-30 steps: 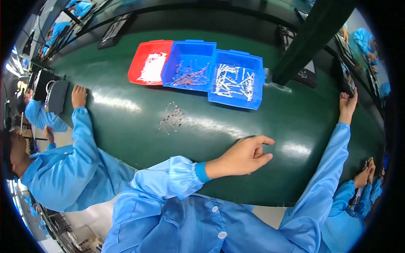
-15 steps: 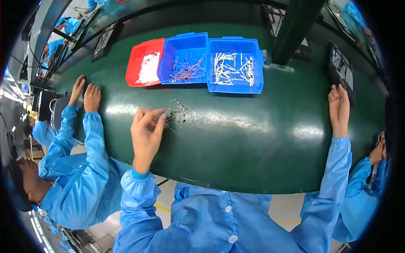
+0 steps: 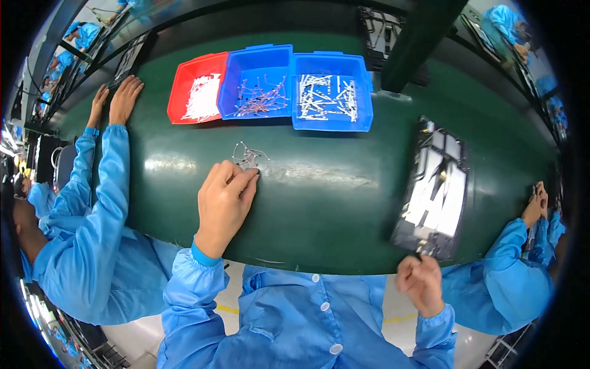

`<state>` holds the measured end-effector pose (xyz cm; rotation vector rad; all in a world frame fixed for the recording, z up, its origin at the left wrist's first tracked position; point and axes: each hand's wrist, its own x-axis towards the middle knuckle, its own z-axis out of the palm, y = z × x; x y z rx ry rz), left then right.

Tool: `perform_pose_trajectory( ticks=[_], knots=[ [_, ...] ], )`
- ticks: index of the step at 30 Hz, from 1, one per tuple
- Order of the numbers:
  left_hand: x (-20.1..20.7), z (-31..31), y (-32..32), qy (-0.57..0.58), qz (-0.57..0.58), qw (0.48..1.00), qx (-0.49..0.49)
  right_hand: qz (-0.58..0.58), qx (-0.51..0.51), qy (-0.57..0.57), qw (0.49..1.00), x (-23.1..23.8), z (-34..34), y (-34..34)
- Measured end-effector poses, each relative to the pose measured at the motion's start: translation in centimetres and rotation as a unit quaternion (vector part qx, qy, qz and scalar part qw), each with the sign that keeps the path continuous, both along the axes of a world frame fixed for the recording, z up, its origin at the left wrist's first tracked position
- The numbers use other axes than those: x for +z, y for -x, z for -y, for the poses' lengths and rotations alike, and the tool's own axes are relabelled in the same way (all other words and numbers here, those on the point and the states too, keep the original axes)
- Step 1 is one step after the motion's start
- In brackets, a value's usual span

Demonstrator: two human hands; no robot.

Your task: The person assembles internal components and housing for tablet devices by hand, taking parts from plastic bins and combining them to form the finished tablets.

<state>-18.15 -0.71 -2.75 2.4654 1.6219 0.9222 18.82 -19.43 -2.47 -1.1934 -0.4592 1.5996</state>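
My left hand (image 3: 224, 203) is over the middle-left of the green table, thumb and fingers pinched on a small bunch of thin wires (image 3: 249, 155). Their loose ends fan out beyond the fingertips. To the right lies a flat black electronic device (image 3: 435, 184) with white panels inside, slanted on the table and slightly blurred. My right hand (image 3: 423, 284) is at its near end, by the table's front edge, with curled fingers on the device's rim; the exact grip is blurred.
Beyond my hands stand a red bin (image 3: 175, 98) of small white pieces, a blue bin (image 3: 258, 64) of thin wires, and another blue bin (image 3: 326, 125) of white strips. A dark post (image 3: 412, 52) rises at the back right. Co-workers sit on both sides; one rests both hands (image 3: 126, 98) on the table.
My right hand has come left and toward me, and the device has moved with it from the far right. My left hand still pinches the wires, now turned more downward.
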Motion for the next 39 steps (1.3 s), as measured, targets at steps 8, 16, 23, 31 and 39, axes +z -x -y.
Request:
perform_pose_trajectory(
  ticks=[8, 16, 23, 31, 39],
  knots=[
    [-0.1, -1.2, 0.8, 0.122, 0.267, 0.955, 0.03, 0.259, 0.415, -0.074, 0.869, 7.0, -3.5, -2.7],
    [0.6, -3.2, 0.7, 0.202, 0.48, 0.853, 0.013, 0.745, 0.052, -0.162, 0.645, 3.0, -15.2, -6.6],
    [1.2, -3.7, -0.7, 0.128, 0.475, 0.869, 0.056, 0.76, 0.091, -0.154, 0.625, 3.2, -15.9, -4.5],
    [0.8, 2.5, -10.0, 0.256, 0.472, 0.839, -0.085, 0.726, 0.108, -0.177, 0.655, 2.9, -15.4, -1.1],
    [-1.4, 7.6, -14.6, 0.234, 0.433, 0.865, -0.102, 0.705, 0.111, -0.175, 0.678, 2.4, -13.3, 2.5]
  ],
)
